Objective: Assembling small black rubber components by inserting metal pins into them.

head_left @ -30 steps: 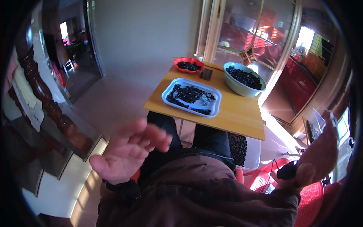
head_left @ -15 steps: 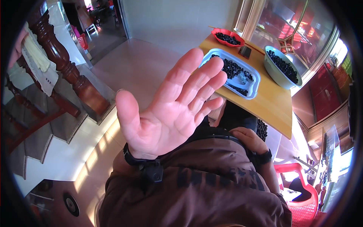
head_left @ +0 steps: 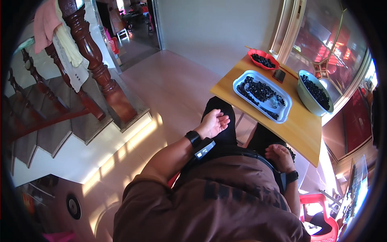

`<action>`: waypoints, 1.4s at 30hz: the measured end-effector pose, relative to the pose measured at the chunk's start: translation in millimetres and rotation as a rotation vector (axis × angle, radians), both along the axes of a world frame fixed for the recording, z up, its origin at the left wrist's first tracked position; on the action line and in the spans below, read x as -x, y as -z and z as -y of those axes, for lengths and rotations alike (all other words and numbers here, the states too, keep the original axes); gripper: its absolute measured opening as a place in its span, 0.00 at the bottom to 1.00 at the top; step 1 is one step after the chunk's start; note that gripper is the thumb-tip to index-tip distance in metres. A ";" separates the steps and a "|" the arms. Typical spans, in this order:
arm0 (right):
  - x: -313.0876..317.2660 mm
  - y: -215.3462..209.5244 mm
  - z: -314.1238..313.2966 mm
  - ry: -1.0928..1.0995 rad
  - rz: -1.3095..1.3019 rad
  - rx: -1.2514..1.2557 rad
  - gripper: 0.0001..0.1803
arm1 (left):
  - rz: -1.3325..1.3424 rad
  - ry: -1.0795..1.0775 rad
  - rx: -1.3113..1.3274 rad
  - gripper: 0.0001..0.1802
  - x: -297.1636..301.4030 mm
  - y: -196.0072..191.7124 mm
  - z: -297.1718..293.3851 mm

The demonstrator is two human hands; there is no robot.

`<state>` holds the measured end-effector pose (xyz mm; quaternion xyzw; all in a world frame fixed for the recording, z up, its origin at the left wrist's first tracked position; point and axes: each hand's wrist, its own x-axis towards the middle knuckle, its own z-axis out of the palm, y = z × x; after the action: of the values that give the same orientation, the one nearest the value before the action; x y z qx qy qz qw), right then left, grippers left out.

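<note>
My left hand (head_left: 214, 123) is above my left thigh, palm turned up and fingers loosely bent, with nothing seen in it. A dark band and a small black device (head_left: 204, 148) sit at its wrist. My right hand (head_left: 281, 157) is over my right thigh beside the table edge, fingers loosely curled, and no object shows in it. Nearest to both hands is the wooden table (head_left: 298, 139). On it lies a pale blue tray (head_left: 287, 113) with small black pieces (head_left: 260, 91) and a patch of clear bluish ones (head_left: 277, 101).
A red bowl (head_left: 275, 61) and a large pale green basin (head_left: 305, 89), both with black pieces, stand on the table beside a dark phone-like object (head_left: 279, 75). Stairs with a wooden baluster (head_left: 98, 64) and hung cloths (head_left: 74, 56) are at left. A red plastic chair (head_left: 327, 211) is at lower right.
My left hand, spread wide in front of the camera before, has dropped to my left thigh and its fingers have curled. My right hand has shifted slightly off my waist. The view has turned left.
</note>
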<state>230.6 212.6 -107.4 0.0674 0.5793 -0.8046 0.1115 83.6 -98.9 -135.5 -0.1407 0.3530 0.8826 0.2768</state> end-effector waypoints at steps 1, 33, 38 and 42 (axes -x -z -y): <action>0.1 -0.1 -0.8 -0.005 0.002 0.003 0.12 | -0.110 0.047 -0.046 0.17 2.7 2.5 1.9; 9.7 7.2 -13.3 -0.091 -0.015 0.085 0.15 | -0.209 0.264 0.194 0.10 -0.1 -3.7 2.5; 7.7 10.0 -15.8 -0.119 -0.060 0.076 0.16 | -0.205 0.278 0.211 0.09 0.8 -5.6 -0.7; 6.1 13.2 -16.7 -0.100 -0.058 0.091 0.16 | -0.215 0.285 0.226 0.09 -2.8 -8.9 -1.2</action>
<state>224.5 229.4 -120.6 0.0099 0.5477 -0.8252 0.1379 86.4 -97.7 -126.6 -0.0246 0.4935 0.7993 0.3419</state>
